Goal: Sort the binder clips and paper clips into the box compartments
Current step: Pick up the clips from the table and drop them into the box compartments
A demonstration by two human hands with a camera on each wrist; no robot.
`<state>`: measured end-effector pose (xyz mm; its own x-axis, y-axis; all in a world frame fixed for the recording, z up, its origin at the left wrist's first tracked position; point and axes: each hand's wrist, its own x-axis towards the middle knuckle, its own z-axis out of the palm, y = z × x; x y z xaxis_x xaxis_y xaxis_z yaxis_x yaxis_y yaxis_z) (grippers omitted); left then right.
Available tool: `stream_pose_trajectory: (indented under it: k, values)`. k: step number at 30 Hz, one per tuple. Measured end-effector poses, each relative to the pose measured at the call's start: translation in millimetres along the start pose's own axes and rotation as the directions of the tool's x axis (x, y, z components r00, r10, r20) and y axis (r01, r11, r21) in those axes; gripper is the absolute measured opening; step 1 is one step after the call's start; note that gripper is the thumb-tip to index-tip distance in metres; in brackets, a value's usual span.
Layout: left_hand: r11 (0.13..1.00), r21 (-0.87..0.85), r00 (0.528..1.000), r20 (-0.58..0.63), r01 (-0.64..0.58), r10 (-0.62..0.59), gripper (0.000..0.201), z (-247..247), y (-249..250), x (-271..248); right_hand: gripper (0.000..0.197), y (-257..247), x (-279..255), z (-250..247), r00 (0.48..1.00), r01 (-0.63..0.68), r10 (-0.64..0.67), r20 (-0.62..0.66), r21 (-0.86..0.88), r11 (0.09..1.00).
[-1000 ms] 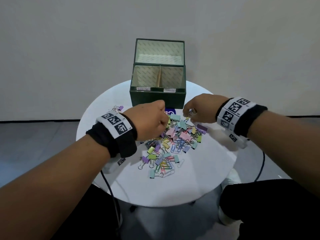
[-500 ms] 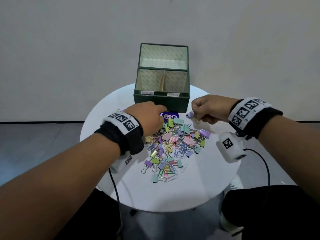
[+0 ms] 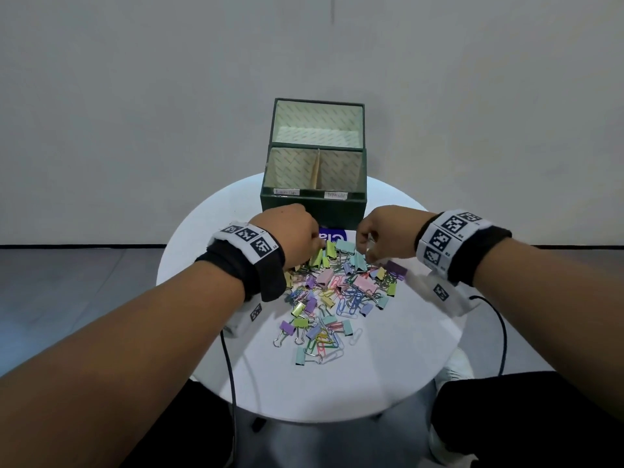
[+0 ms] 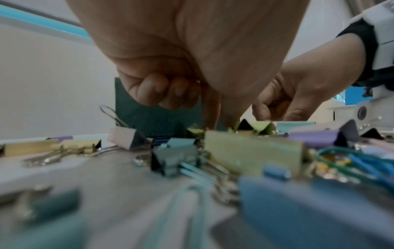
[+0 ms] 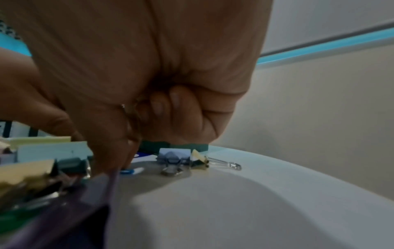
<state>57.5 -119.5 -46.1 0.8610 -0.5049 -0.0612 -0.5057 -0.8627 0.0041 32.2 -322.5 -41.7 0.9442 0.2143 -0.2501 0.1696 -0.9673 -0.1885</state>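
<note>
A heap of pastel binder clips and coloured paper clips (image 3: 337,292) lies on the round white table (image 3: 405,349). Behind it stands the dark green box (image 3: 314,211), with two labelled front compartments and one rear compartment. My left hand (image 3: 317,249) is at the heap's far left, thumb and index pinching down among green binder clips (image 4: 255,126) while the other fingers are curled; its tips are hidden. My right hand (image 3: 366,253) is at the far right edge with its fingers curled, and a silver wire handle (image 5: 123,107) shows in its grip.
A blue sticker (image 3: 332,236) lies between the box and the heap. Two stray binder clips (image 5: 173,158) sit on the table beyond my right hand. Black cables (image 3: 229,366) hang off the table's front edge. My legs are under the table.
My right hand, which held a purple binder clip just above the table, has come back down to the heap's far edge. My left hand stayed at the heap.
</note>
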Motion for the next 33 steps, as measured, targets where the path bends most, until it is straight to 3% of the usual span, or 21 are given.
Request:
stream_pose_trajectory:
  k: [7,9,10,11,12,13,15,18,20,21,22,23,25,26,27,29,33]
  values:
    - [0.996,-0.079,0.999,-0.005,-0.035,0.034,0.022,1,-2,2,0.018,3,-1,-2,0.999,-0.017,0.019,0.031,-0.047,0.999]
    - [0.997,-0.065,0.999,-0.019,-0.046,0.045,0.022,3,-2,2,0.020,5,-4,-11,0.999,-0.037,0.037,0.000,0.145,0.989]
    - [0.997,-0.062,0.999,-0.022,-0.043,0.042,0.022,3,-2,2,0.019,6,-6,-15,0.999,-0.041,0.044,0.000,0.387,0.921]
    - [0.998,-0.059,0.999,-0.021,-0.038,0.037,0.023,3,-1,2,0.016,7,-7,-17,0.999,-0.032,0.037,0.006,0.660,0.751]
    - [0.998,-0.053,0.999,-0.014,-0.036,0.036,0.025,3,-1,3,0.013,8,-9,-20,1.000,-0.014,0.022,0.003,0.856,0.516]
    - [0.998,-0.042,0.999,-0.001,-0.040,0.040,0.029,2,0,3,0.013,8,-11,-22,1.000,0.012,0.001,-0.013,0.952,0.306]
    - [0.999,-0.013,0.998,0.026,-0.049,0.050,0.036,1,2,5,0.020,7,-14,-24,0.999,0.034,-0.042,-0.032,0.998,0.051]
    - [0.999,-0.021,0.999,0.041,-0.029,0.030,0.037,0,5,6,0.026,0,-14,-27,0.996,-0.014,-0.089,-0.001,0.985,-0.170]
    - [0.999,-0.035,0.999,0.040,0.002,-0.001,0.032,0,6,6,0.019,-5,-12,-27,0.994,-0.082,-0.087,0.064,0.973,-0.217]
    - [0.999,-0.043,0.999,0.032,0.019,-0.017,0.028,0,7,6,0.015,-8,-10,-25,0.992,-0.119,-0.056,0.110,0.973,-0.196]
    - [0.998,-0.051,0.999,0.024,0.033,-0.032,0.023,1,8,6,0.011,-10,-7,-22,0.990,-0.141,-0.013,0.141,0.983,-0.116]
    - [0.997,-0.054,0.999,0.018,0.047,-0.046,0.018,1,9,6,0.010,-12,-4,-20,0.990,-0.139,0.038,0.137,0.988,0.060]
    - [0.997,-0.034,0.998,0.012,0.062,-0.062,0.011,1,11,4,0.009,-20,-4,-18,0.995,-0.082,0.089,0.034,0.778,0.623]
    - [0.998,-0.021,0.998,0.011,0.062,-0.061,0.010,2,12,4,0.005,-26,-5,-17,0.999,-0.034,0.047,-0.009,0.560,0.828]
    - [0.998,-0.015,0.998,0.012,0.059,-0.059,0.009,2,12,4,0.006,-31,-8,-17,1.000,0.017,-0.013,-0.013,0.361,0.932]
    - [0.998,-0.021,0.998,0.027,0.053,-0.052,0.011,1,12,3,0.013,-41,-14,-15,0.996,0.066,-0.073,0.046,0.140,0.988]
    - [0.998,-0.028,0.997,0.057,0.057,-0.055,0.016,1,12,1,0.024,-48,-18,-6,0.998,0.007,-0.003,0.057,-0.062,0.998]
